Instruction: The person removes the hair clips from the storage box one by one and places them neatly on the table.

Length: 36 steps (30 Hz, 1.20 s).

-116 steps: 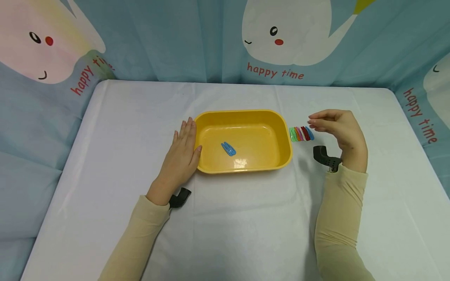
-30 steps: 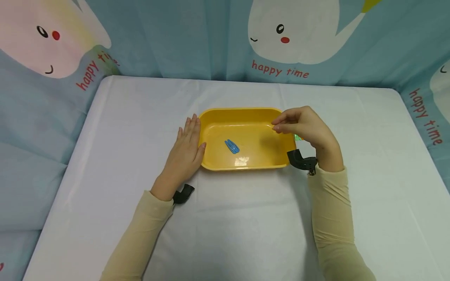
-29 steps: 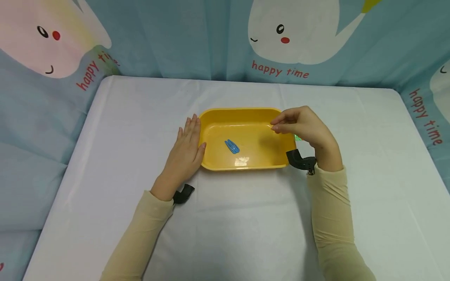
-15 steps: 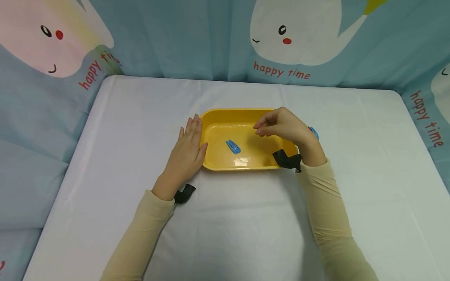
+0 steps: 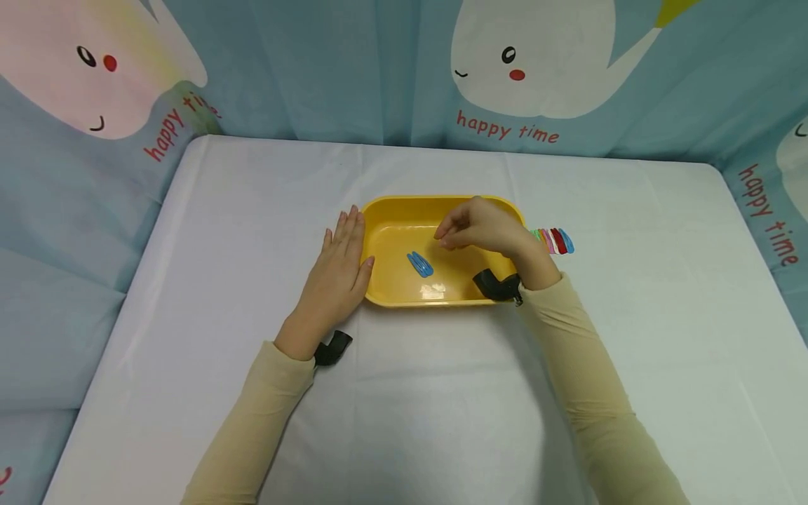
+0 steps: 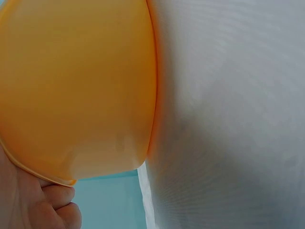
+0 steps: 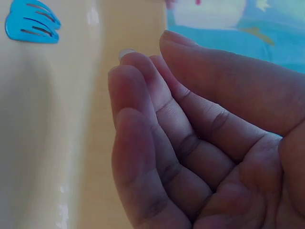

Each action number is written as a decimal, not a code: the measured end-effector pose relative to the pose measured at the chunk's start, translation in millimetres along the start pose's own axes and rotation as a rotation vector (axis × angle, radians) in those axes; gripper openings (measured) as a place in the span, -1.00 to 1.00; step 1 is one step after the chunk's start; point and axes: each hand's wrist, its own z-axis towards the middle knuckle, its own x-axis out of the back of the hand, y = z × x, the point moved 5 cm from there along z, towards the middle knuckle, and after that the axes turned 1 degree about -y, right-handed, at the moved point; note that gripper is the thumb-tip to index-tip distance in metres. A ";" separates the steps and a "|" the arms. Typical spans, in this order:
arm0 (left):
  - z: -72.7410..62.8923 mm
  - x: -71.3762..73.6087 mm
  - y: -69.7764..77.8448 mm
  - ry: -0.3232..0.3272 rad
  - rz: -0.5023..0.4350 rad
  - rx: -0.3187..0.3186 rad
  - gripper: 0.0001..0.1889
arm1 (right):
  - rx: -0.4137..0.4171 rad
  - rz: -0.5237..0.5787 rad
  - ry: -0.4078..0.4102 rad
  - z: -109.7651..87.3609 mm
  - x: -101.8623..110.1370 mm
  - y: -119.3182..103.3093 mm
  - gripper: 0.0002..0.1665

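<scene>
Two blue snap hair clips (image 5: 419, 264) lie side by side in the yellow tray (image 5: 404, 304); the right wrist view shows the blue hair clips (image 7: 32, 23) at its upper left. My left hand (image 5: 334, 280) rests along the tray's left edge, fingers straight, thumb at the rim. In the left wrist view its fingers (image 6: 56, 205) touch the rim beside the outer wall. My right hand (image 5: 482, 228) is over the tray's right half, just right of the blue clips. Its fingers are loosely bent, the thumb apart from them, and nothing shows between them.
A row of several coloured hair clips (image 5: 555, 241) lies on the white table (image 5: 404, 407) just right of the tray, partly behind my right wrist. Blue printed curtains (image 5: 315, 70) hang along the table's back and sides.
My right hand has moved left from the clip row to over the tray, toward the blue clips. The row, hidden behind it a second ago, shows again. My left hand stays at the tray's edge.
</scene>
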 end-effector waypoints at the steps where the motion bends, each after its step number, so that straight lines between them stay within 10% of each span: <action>1: 0.1 0.3 0.2 0.001 0.000 0.000 -0.35 | -0.001 0.004 -0.009 2.2 -1.4 0.1 -0.89; 36: -2.1 1.1 1.4 0.008 0.006 -0.013 -0.34 | -0.095 -0.073 -0.157 38.7 -32.2 17.9 -0.90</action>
